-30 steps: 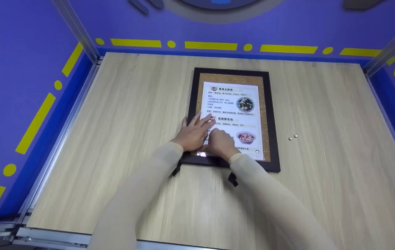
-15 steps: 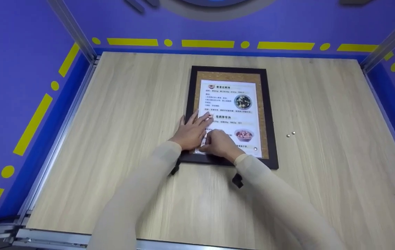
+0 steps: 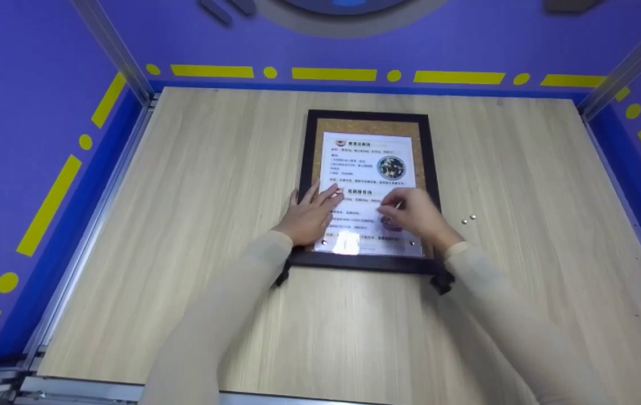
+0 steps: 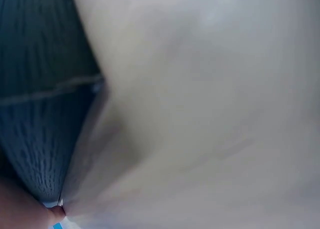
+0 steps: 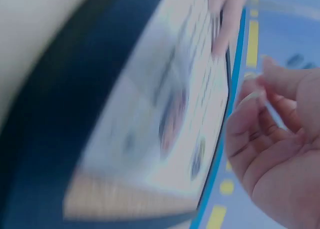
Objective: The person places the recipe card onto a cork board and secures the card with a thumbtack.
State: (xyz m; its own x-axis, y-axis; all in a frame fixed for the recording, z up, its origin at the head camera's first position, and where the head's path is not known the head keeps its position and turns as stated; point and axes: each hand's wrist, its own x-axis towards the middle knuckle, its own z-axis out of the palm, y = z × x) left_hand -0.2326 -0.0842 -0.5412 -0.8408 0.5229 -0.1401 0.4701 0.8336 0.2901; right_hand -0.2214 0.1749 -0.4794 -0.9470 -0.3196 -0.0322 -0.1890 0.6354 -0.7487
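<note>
A black-framed corkboard (image 3: 424,169) lies on the table, bearing a glossy printed recipe sheet (image 3: 354,169) with pictures of food. My left hand (image 3: 306,218) rests with spread fingers on the sheet's left side and the frame. Over the sheet's right half hovers my right hand (image 3: 415,212), its fingers loosely bent; the right wrist view shows nothing held by that hand (image 5: 280,134). One silvery pushpin (image 3: 325,243) sits at the sheet's lower left corner, and another pushpin (image 3: 412,243) at its lower right. The left wrist view is mostly filled by blurred sleeve.
Two small silvery pins (image 3: 468,219) lie close together on the wooden table (image 3: 523,270), right of the board. Blue panels (image 3: 343,45) with yellow marks rise at the back and both sides. A metal rail (image 3: 84,388) runs along the front edge.
My right hand has lifted from the sheet's lower left corner and moved right and slightly up. The pushpin there is now uncovered. My left hand has stayed in place on the board.
</note>
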